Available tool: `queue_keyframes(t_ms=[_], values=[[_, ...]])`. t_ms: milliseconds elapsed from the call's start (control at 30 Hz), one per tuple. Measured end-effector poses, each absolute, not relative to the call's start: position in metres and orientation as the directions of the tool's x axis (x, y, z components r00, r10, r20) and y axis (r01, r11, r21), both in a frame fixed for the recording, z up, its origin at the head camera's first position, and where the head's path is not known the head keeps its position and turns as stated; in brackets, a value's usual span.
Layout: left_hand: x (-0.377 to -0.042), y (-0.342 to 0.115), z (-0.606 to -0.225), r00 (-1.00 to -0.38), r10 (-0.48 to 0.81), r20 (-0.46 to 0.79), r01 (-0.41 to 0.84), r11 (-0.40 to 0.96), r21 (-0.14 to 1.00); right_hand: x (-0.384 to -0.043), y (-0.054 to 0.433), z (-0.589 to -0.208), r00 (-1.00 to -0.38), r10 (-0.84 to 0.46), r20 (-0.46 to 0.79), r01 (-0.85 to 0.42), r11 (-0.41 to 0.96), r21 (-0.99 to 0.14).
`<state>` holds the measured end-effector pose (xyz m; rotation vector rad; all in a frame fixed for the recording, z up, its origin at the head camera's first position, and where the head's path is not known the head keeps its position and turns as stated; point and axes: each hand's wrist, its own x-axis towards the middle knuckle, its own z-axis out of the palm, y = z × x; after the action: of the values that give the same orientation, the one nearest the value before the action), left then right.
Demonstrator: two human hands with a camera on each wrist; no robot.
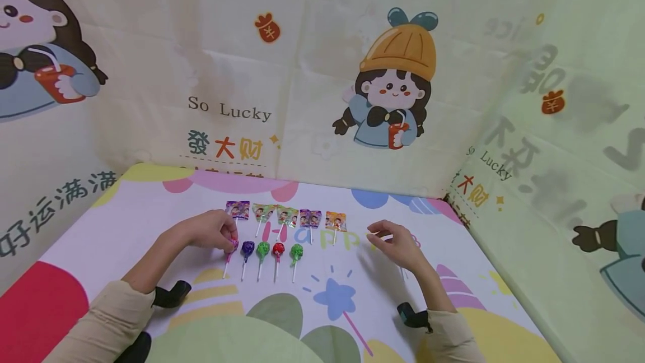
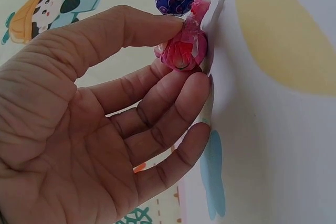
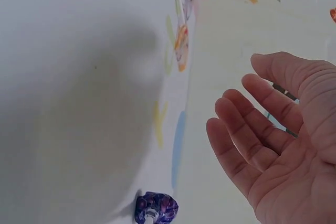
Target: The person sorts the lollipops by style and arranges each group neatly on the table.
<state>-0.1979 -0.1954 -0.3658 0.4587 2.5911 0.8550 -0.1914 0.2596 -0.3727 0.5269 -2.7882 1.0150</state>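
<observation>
My left hand [image 1: 214, 230] pinches a pink-wrapped lollipop [image 2: 182, 51] between thumb and fingers, at the left end of the front row. Its head sits low at the table surface in the left wrist view. To its right lie a dark blue lollipop [image 1: 247, 249], a green one [image 1: 263, 250], a red one [image 1: 279, 249] and another green one [image 1: 297, 251]. My right hand [image 1: 399, 244] hovers over the right side of the table, fingers loosely curved and holding nothing. Below it is a purple-wrapped lollipop [image 3: 156, 208], mostly hidden by the hand in the head view.
Behind the front row lie several lollipops in flat printed wrappers, from a purple one [image 1: 238, 210] at left to an orange one [image 1: 335, 220] at right. The table [image 1: 201, 259] has a colourful printed cover. Printed cloth walls [image 1: 312, 83] stand behind and at both sides.
</observation>
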Motion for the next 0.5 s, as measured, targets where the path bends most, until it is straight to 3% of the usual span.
queue_keyframes(t_ms=[500], values=[[-0.196,-0.195,-0.365,-0.879,0.412,-0.241,0.185,0.76,0.623,-0.194,0.274,-0.373,-0.946,-0.221,0.237,-0.321,0.733,-0.599]])
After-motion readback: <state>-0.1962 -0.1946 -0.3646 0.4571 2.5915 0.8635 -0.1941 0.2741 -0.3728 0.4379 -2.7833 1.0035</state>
